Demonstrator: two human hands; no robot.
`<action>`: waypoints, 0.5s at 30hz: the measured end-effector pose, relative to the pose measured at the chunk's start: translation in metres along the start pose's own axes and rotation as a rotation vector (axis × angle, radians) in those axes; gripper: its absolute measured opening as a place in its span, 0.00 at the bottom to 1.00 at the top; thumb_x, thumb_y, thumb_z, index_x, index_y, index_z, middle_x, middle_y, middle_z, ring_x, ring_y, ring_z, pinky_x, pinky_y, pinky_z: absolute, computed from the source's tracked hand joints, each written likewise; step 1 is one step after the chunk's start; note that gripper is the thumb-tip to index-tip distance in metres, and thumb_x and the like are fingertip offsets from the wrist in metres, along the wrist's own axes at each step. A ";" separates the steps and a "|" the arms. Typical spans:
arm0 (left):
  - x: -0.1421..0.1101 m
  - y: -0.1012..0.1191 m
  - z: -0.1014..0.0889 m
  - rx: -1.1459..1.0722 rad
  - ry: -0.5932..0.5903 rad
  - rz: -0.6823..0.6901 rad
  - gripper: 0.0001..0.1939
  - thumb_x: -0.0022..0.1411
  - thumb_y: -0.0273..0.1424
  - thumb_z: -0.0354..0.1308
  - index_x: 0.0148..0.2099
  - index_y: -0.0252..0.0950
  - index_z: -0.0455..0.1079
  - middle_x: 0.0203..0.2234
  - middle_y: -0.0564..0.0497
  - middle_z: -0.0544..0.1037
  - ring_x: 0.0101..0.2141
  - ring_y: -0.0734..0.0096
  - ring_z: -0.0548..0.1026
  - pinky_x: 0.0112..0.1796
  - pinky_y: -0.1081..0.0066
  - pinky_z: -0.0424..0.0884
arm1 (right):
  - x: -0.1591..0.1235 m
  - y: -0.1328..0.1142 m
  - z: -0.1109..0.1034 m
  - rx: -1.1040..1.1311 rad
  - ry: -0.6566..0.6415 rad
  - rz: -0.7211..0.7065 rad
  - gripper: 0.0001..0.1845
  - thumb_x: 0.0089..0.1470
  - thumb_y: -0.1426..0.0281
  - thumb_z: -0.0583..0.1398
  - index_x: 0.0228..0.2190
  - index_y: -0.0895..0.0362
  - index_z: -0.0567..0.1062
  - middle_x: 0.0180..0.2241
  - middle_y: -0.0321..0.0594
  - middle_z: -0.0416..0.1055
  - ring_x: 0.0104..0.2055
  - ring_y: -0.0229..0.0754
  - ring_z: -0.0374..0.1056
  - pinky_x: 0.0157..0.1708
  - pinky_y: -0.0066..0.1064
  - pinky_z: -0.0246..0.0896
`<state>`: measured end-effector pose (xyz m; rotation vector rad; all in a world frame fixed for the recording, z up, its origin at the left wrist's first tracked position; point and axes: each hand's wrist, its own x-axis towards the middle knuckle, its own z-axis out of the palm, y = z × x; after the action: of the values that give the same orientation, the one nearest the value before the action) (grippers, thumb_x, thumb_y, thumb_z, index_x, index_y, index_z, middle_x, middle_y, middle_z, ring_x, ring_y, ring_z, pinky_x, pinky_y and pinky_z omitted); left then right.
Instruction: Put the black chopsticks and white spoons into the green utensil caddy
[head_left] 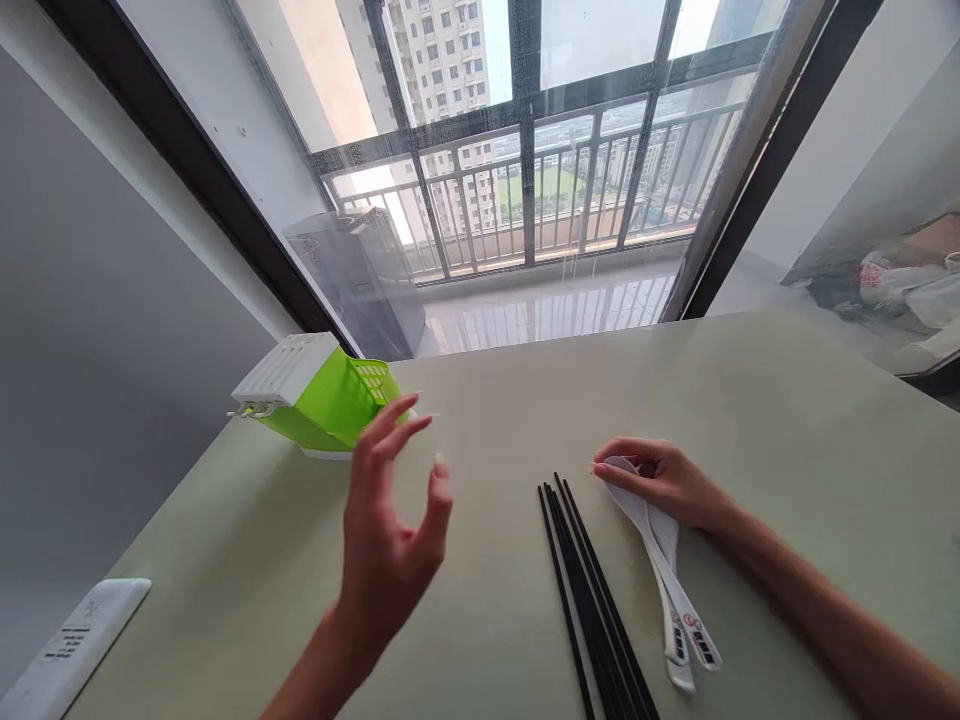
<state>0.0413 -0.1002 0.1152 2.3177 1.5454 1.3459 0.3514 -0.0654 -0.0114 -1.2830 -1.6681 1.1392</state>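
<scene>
- Clock positions are read from the centre of the view.
- The worktop (487, 430) is pale and smooth, and carries all table items listed below.
- Right hand (671, 480), 4 o'clock: fingers and thumb are closed, pinching the bowl ends of the white spoons (664, 562).
- The white spoons lie overlapped at 4 o'clock, handles pointing towards 5 o'clock and slightly fanned; printed marks show near the handle ends. Exact count cannot be determined.
- Black chopsticks (579, 580), 5 o'clock: grouped just beside the spoons, roughly parallel, running from 11 towards 5 o'clock. Their near ends are cut off by the lower edge of the view.
- Left hand (390, 530), 7 o'clock: holds nothing; fingers are spread from the thumb and curved.
- Green-and-white holder (319, 405), 9 o'clock: its lattice side faces the left hand. The fingertips overlap it in view; contact cannot be confirmed.
- White strip (79, 635), 8 o'clock: bears dark markings.
- Window (529, 150), 12 o'clock: a railing (480, 210) shows through the glass.
</scene>
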 end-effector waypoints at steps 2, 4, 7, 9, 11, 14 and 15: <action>0.024 -0.029 -0.018 0.198 0.153 0.091 0.16 0.70 0.31 0.58 0.58 0.42 0.68 0.62 0.42 0.70 0.66 0.51 0.65 0.67 0.47 0.59 | -0.001 -0.001 0.001 -0.019 0.002 -0.009 0.22 0.58 0.47 0.65 0.34 0.54 0.82 0.27 0.35 0.71 0.27 0.37 0.59 0.25 0.29 0.54; 0.041 -0.057 -0.034 0.337 0.233 0.096 0.16 0.71 0.33 0.56 0.59 0.41 0.68 0.63 0.41 0.70 0.67 0.48 0.64 0.67 0.45 0.57 | -0.001 -0.002 0.001 -0.039 -0.005 -0.024 0.22 0.58 0.47 0.64 0.34 0.53 0.82 0.28 0.36 0.73 0.28 0.38 0.60 0.26 0.30 0.56; 0.053 -0.097 -0.053 0.549 0.268 0.032 0.20 0.73 0.39 0.54 0.63 0.39 0.67 0.67 0.43 0.66 0.70 0.42 0.57 0.68 0.41 0.52 | -0.001 -0.001 0.001 -0.061 -0.012 -0.041 0.23 0.58 0.46 0.64 0.34 0.53 0.83 0.29 0.37 0.75 0.30 0.40 0.63 0.28 0.31 0.58; 0.054 -0.117 -0.061 0.623 0.274 0.001 0.22 0.73 0.43 0.53 0.62 0.38 0.70 0.69 0.43 0.64 0.70 0.39 0.55 0.67 0.39 0.50 | 0.000 0.000 0.001 -0.061 -0.019 -0.038 0.23 0.58 0.46 0.64 0.34 0.53 0.83 0.29 0.36 0.75 0.29 0.39 0.63 0.28 0.31 0.57; 0.054 -0.131 -0.064 0.618 0.239 -0.017 0.23 0.75 0.46 0.49 0.62 0.39 0.71 0.69 0.46 0.65 0.70 0.39 0.56 0.67 0.36 0.48 | 0.000 0.000 0.001 -0.053 -0.036 -0.034 0.23 0.58 0.47 0.64 0.34 0.54 0.83 0.28 0.36 0.75 0.28 0.39 0.62 0.28 0.30 0.56; 0.053 -0.138 -0.061 0.584 0.200 -0.021 0.26 0.77 0.44 0.44 0.63 0.35 0.71 0.66 0.45 0.70 0.68 0.42 0.62 0.67 0.38 0.51 | 0.000 -0.002 0.002 -0.037 -0.057 -0.035 0.23 0.58 0.47 0.64 0.34 0.54 0.83 0.29 0.36 0.75 0.27 0.38 0.60 0.27 0.31 0.55; 0.054 -0.137 -0.059 0.581 0.204 -0.011 0.26 0.77 0.43 0.44 0.63 0.32 0.71 0.64 0.43 0.72 0.66 0.44 0.65 0.67 0.42 0.54 | 0.000 -0.004 0.002 -0.038 -0.061 -0.039 0.23 0.58 0.47 0.64 0.34 0.54 0.83 0.29 0.36 0.75 0.27 0.37 0.60 0.26 0.31 0.54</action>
<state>-0.0917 -0.0136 0.1211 2.5160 2.2647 1.2939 0.3482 -0.0660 -0.0087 -1.2457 -1.7597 1.1386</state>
